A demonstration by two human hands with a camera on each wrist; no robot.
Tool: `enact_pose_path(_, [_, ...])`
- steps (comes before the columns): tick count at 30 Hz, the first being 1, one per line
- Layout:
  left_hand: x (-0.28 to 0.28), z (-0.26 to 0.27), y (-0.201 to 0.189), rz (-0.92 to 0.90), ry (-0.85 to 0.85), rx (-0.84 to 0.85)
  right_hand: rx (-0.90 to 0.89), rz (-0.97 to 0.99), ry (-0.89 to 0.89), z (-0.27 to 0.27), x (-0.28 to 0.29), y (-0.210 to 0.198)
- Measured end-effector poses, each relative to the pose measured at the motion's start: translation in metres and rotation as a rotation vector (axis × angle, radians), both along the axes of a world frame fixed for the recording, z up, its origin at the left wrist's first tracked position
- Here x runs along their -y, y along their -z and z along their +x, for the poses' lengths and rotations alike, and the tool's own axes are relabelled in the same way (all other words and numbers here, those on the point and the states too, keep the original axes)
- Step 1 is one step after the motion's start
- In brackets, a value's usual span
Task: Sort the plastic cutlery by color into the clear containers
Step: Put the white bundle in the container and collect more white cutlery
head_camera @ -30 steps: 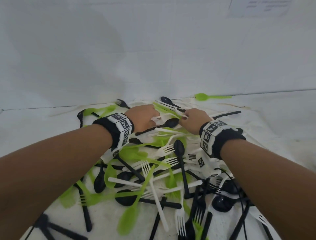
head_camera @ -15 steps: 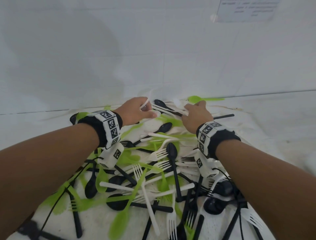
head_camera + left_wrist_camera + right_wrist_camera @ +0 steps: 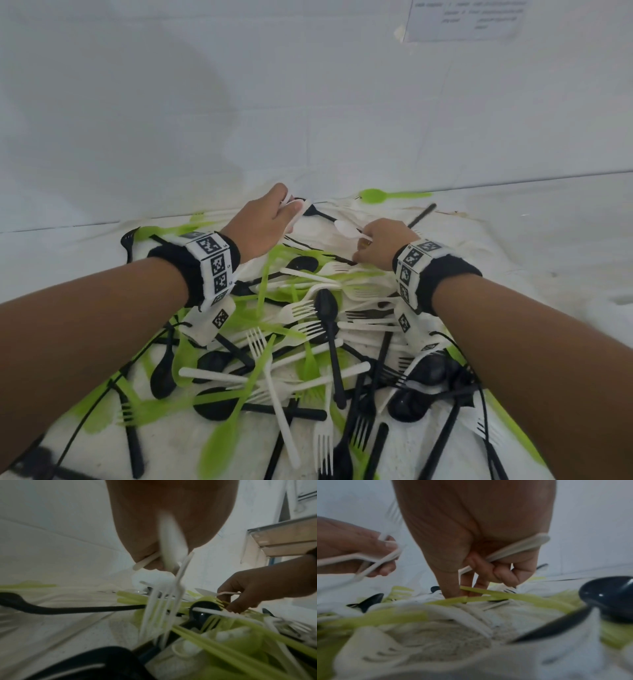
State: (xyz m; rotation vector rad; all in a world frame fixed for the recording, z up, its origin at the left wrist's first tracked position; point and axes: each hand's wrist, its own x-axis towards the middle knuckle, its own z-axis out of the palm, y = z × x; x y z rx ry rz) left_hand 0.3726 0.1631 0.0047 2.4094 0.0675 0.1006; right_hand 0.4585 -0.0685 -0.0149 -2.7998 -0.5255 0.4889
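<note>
Two hands work at the far edge of a mixed cutlery pile (image 3: 291, 342) of white, green and black pieces, too tangled to count, spread on the white cloth (image 3: 513, 240). The left hand (image 3: 260, 226) grasps several white pieces; its wrist view shows one white fork (image 3: 164, 601) hanging tines down. The right hand (image 3: 383, 245) clasps one white spoon (image 3: 347, 230); its wrist view shows fingertips (image 3: 452, 588) reaching into the pile.

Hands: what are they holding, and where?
Left hand grips white cutlery, including a white fork, by the handles. Right hand holds a white spoon by its handle.
</note>
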Motion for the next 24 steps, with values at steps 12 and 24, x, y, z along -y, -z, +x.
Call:
enact_pose_path(12, [0.022,-0.004,-0.013,0.261,0.022,0.114,0.101,0.029,0.118,0.011,0.022,0.004])
enact_pose_path(24, [0.02,-0.011,0.005,0.629,0.195,-0.415,-0.034,-0.03,-0.076,0.013,0.006,-0.002])
